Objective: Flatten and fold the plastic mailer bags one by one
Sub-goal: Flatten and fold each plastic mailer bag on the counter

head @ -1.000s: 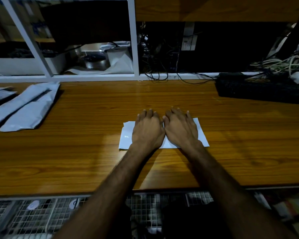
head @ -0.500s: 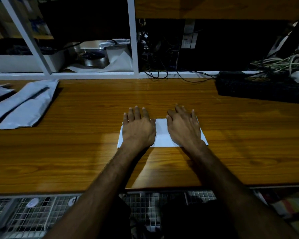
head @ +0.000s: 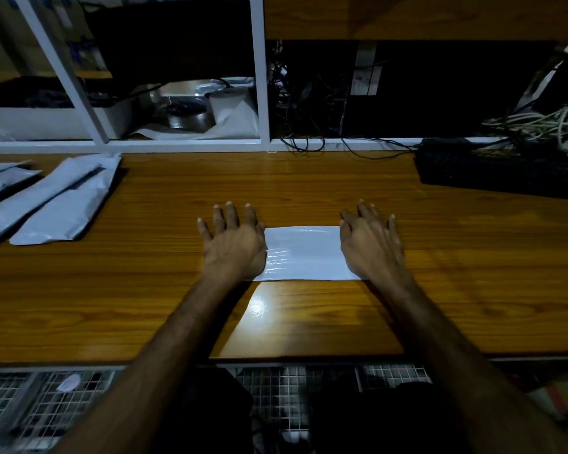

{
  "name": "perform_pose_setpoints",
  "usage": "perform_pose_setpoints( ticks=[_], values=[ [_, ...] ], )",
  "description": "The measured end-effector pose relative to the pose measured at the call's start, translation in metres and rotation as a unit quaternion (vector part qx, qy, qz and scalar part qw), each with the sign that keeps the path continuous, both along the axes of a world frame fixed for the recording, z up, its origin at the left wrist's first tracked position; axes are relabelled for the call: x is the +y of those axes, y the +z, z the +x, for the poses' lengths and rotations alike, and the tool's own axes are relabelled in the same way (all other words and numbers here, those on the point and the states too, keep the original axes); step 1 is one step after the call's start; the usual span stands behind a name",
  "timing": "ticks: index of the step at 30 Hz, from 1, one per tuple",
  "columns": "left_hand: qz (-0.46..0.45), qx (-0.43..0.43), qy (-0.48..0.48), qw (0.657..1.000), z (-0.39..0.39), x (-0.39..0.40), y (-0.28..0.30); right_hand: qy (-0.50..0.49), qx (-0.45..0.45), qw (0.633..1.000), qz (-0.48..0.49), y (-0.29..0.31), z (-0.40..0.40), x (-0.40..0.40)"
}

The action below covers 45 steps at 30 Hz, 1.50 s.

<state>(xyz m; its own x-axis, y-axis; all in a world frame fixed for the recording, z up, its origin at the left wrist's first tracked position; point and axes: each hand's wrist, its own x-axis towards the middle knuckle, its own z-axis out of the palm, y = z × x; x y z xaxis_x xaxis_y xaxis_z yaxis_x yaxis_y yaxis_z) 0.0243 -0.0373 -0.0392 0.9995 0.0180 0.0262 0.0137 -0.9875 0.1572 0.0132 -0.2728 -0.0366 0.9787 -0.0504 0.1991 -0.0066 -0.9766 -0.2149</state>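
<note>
Where it lies flat at the middle of the wooden tabletop (head: pixel 309 191), the folded white mailer bag (head: pixel 302 252) shows glossy wrinkles. The left hand (head: pixel 233 247) and right hand (head: pixel 373 249) press its two ends, palms down, fingers straight and spread wide.

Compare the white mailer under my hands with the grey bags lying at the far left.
The white folded plastic mailer lies alone mid-table, pressed flat by the left hand and right hand. The grey plastic bags lie untouched, overlapping, longer and puffier. All rest on the wooden table.
</note>
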Motion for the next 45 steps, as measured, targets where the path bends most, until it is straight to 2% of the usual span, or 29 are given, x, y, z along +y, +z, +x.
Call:
perform_pose_setpoints(
  ticks=[18, 29, 34, 39, 42, 45],
  values=[
    [0.016, -0.007, 0.016, 1.000, -0.003, 0.014, 0.004, -0.052, 0.026, 0.998, -0.015, 0.002, -0.007, -0.042],
    [0.038, -0.048, -0.002, 0.998, -0.007, 0.029, 0.008, -0.036, 0.028, 0.998, -0.031, 0.007, -0.012, -0.059],
    [0.044, -0.082, -0.008, 0.996, -0.023, 0.025, 0.014, -0.040, -0.042, 0.998, -0.034, 0.012, -0.027, -0.058],
    [0.043, -0.141, -0.097, 0.984, -0.049, -0.018, 0.013, 0.031, -0.098, 0.995, 0.018, 0.008, -0.049, -0.016],
    [-0.009, -0.134, -0.177, 0.975, -0.054, -0.051, 0.006, 0.095, -0.066, 0.993, 0.020, 0.010, -0.055, 0.013],
    [-0.041, -0.093, -0.208, 0.973, -0.056, -0.064, -0.002, 0.131, -0.019, 0.991, 0.008, 0.007, -0.057, 0.025]
  ],
)
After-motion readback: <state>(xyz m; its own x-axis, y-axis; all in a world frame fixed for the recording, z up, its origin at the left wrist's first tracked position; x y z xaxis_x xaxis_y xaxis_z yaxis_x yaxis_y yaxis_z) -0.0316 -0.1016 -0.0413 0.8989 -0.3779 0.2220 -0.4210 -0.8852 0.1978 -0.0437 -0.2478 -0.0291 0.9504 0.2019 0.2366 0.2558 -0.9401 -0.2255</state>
